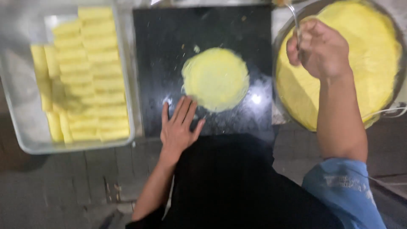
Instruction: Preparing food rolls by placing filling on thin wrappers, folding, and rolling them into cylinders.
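Head view, left to right. Far left: metal tray (pixel 17 106) packed with rows of folded yellow rolls (pixel 91 76), nearly full, only a bare strip down its left side. Just right of it, dark griddle plate (pixel 157 51) with one round pale-yellow crepe (pixel 215 78) lying flat near the middle. Left hand (pixel 178 127) is flat on the plate's near edge, fingers spread and straight, holding nothing, fingertips just beside the crepe's lower-left rim, maybe touching, blur makes it hard to tell. Far right: wide round bowl (pixel 277 46) of yellow batter (pixel 369 59). Right hand (pixel 320 48) is over the bowl, closed round a thin metal handle (pixel 294 19); the tool's working end is out of view.

Judgement: to lift the crepe cleanly, get fingertips under the near rim and peel low and even, since it looks thin and would tear if pinched. Keep the right hand's tool over the bowl so drips stay in it.

Room: open dark plate all round the crepe, most above and left. Tray rim sits close to the plate's left edge, bowl rim crowds the right edge. Dark cloth (pixel 229 182) covers the lap below.
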